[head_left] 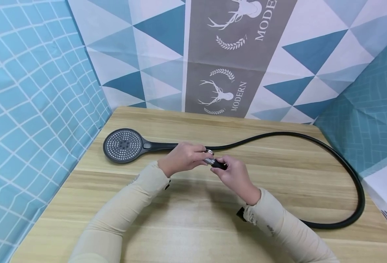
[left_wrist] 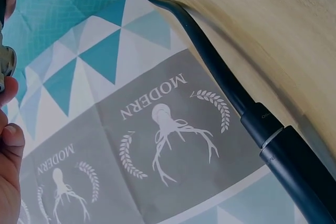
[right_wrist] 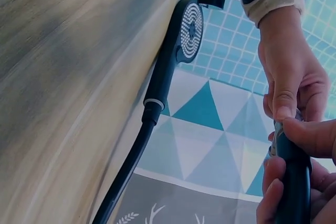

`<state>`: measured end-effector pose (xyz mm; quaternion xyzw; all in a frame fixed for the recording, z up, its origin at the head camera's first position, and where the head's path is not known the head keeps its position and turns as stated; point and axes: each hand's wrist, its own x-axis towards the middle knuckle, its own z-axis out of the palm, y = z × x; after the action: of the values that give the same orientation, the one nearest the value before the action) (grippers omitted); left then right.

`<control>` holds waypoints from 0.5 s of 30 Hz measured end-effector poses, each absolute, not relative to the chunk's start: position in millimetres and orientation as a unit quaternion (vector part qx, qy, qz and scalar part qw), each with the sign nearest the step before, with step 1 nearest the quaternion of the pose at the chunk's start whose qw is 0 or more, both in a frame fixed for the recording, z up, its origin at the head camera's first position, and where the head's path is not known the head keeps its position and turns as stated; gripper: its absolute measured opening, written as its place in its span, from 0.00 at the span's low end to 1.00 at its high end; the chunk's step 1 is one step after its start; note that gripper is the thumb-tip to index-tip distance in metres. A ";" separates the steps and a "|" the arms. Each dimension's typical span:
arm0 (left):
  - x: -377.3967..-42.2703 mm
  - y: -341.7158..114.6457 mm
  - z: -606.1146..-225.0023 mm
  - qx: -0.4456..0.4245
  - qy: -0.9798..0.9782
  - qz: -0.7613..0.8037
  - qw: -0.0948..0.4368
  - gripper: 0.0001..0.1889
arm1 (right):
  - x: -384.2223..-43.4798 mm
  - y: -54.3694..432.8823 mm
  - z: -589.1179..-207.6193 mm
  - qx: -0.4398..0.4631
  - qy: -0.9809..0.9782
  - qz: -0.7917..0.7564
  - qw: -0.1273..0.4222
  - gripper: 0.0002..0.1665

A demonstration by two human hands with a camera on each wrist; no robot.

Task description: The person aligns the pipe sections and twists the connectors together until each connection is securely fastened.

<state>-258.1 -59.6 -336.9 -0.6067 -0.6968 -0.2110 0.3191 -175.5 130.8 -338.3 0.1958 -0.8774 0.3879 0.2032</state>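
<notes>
My left hand [head_left: 185, 159] pinches a small silver metal fitting [head_left: 209, 160] over the middle of the table. Close on its right, my right hand [head_left: 236, 175] grips the black hose end [head_left: 218, 165], which meets the fitting. In the right wrist view the hose end [right_wrist: 294, 192] stands between the right thumb and fingers, and the left fingertips are at its top. Behind the hands lies a black handheld shower head [head_left: 123, 145], its grey spray face up. The hose [head_left: 311, 138] is joined to its handle, as the left wrist view shows at the collar [left_wrist: 262, 124].
The hose loops wide over the right side of the wooden table [head_left: 187, 233] and passes under the right forearm. A blue grid-patterned cloth [head_left: 26, 91] borders the left side. A triangle-patterned cloth [head_left: 160, 40] with deer prints hangs at the back.
</notes>
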 end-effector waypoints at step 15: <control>-256.0 -61.3 -333.9 -0.599 -0.739 -0.240 0.196 0.12 | -173.4 133.3 -339.8 0.183 -0.866 0.441 0.147 0.11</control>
<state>-256.0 -61.3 -333.9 -0.5986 -0.7388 -0.2397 0.1959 -173.4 133.3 -339.8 0.1833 -0.8662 0.4408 0.1473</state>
